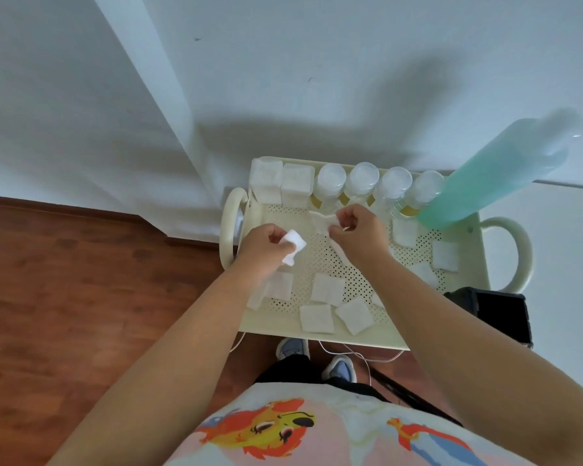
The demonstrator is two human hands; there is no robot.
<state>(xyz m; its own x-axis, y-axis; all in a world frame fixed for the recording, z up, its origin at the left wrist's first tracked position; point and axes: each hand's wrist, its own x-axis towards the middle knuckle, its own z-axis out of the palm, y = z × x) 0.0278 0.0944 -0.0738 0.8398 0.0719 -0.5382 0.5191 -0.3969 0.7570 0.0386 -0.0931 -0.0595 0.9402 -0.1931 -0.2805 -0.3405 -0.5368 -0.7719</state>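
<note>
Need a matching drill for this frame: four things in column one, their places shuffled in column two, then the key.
Column one
1. folded white cotton pad
2. tall clear bottle of turquoise liquid
3. black box
4. thin limp white pad

Column two
A. outside the cream perforated tray, by its front right corner
B. pinched by the right hand
C. at the tray's back right corner
D. held in the left hand

Pairs: 1-D, 2-C, 3-A, 4-B
</note>
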